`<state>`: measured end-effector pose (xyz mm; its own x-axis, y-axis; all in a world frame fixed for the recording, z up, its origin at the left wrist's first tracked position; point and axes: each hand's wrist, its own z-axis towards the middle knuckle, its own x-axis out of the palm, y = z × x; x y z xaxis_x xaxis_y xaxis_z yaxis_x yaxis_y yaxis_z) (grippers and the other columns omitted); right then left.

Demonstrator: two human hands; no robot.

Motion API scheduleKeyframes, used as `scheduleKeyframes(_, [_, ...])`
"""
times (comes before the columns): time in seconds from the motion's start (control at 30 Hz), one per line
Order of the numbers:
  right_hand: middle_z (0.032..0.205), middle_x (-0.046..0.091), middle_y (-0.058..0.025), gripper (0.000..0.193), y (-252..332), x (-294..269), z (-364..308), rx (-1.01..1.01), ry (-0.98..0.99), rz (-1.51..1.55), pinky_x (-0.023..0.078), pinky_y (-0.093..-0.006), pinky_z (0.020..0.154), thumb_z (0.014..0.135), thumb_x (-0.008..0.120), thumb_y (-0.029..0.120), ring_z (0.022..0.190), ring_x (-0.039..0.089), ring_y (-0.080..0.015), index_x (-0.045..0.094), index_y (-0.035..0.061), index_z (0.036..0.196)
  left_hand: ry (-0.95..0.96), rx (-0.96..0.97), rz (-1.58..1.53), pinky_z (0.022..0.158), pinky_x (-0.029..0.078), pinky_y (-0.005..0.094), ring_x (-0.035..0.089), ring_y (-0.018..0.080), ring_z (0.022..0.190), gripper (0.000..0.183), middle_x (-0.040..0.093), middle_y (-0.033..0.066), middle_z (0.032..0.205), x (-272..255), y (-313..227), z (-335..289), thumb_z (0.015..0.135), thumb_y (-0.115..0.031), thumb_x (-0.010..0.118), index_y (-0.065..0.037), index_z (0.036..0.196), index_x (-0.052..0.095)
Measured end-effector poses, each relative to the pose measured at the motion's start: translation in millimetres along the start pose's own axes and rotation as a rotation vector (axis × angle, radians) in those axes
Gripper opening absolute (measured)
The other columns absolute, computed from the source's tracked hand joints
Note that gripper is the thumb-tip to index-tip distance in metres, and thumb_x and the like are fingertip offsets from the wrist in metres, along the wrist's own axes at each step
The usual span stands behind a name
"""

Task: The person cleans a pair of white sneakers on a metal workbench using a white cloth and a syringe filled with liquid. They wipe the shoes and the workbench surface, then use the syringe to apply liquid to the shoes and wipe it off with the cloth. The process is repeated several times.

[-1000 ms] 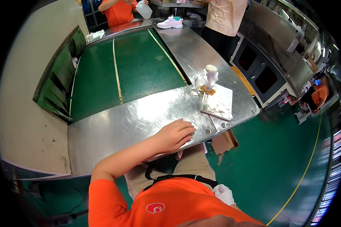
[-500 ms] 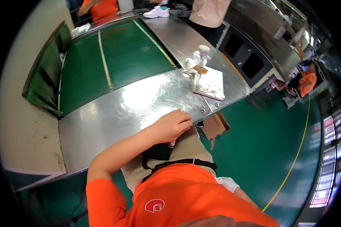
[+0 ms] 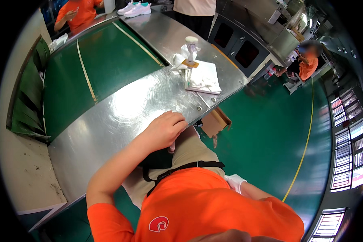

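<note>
Steel bench (image 3: 121, 117) has loads of bare room, my left hand (image 3: 163, 130) curls empty over its near edge, gloved right hand (image 3: 234, 182) hangs loose.

Left hand (image 3: 164, 130): bare, palm down, fingers curled over the near edge of the steel bench (image 3: 121, 109). Right hand (image 3: 234, 182): white glove, hanging low beside the hip, off the bench.

My one head view looks steeply down over my chest, close, onto the bench's (image 3: 121, 117) near edge.
</note>
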<state>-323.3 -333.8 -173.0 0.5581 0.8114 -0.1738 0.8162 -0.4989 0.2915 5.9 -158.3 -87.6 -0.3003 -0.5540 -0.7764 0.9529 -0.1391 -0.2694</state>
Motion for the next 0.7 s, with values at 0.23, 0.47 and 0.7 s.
scheduleKeyframes(0.23, [0.090, 0.065, -0.0140, 0.010, -14, -19, 51, 0.071, 0.160, 0.535, 0.058, -0.0392, 0.071, 0.095, 0.053, 0.011, 0.076, 0.066, -0.0274, 0.055, 0.0015, 0.095, -0.050, 0.005, -0.019, 0.081, 0.048, 0.0383, 0.058, 0.0294, 0.087, 0.012, 0.058, 0.0105, 0.092, 0, -1, -3, 0.079, -0.009, 0.062, -0.003, 0.089, 0.059])
scheduleKeyframes(0.47, [0.100, 0.062, -0.0130, 0.008, -31, -57, 22, 0.047, 0.408, 0.552, 0.056, -0.0366, 0.076, 0.093, 0.053, 0.001, 0.082, 0.065, -0.0239, 0.056, -0.0005, 0.100, -0.017, -0.034, -0.007, 0.083, 0.048, 0.0381, 0.059, 0.0295, 0.092, 0.023, 0.060, 0.0117, 0.095, 0, 2, -7, 0.074, -0.007, 0.061, -0.002, 0.096, 0.062])
scheduleKeyframes(0.7, [0.117, 0.061, -0.0154, 0.065, -57, -183, -52, 0.064, 0.501, 0.155, 0.054, -0.0358, 0.084, 0.078, 0.077, 0.017, 0.104, 0.062, -0.0253, 0.048, -0.0094, 0.130, 0.044, -0.066, -0.091, 0.080, 0.049, 0.0373, 0.060, 0.0306, 0.091, 0.019, 0.060, 0.0113, 0.094, -5, -2, -6, 0.082, -0.010, 0.061, -0.004, 0.100, 0.062])
